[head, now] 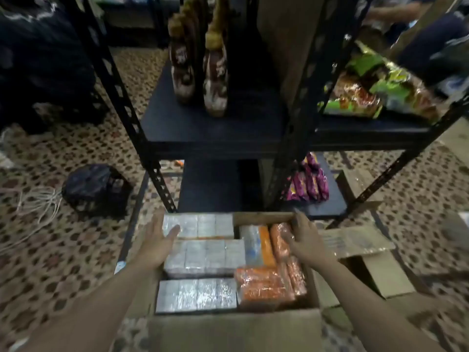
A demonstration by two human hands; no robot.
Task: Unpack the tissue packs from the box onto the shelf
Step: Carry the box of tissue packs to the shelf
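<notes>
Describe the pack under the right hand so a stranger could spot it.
Start at the open cardboard box in front of the black shelf, then its far right corner. The pack there, touched by fingers of the right hand, is wholly orange and stands on edge; the pack to its left is part white.

silver and orange tissue packs (pixel 205 257) lie packed flat in the open cardboard box (pixel 233 329) below the black shelf (pixel 213 125)

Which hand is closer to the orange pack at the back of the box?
Right. The right hand touches the orange plastic-wrapped tissue pack with its fingers; the left hand is across the cardboard box, by the silver-wrapped packs.
</notes>
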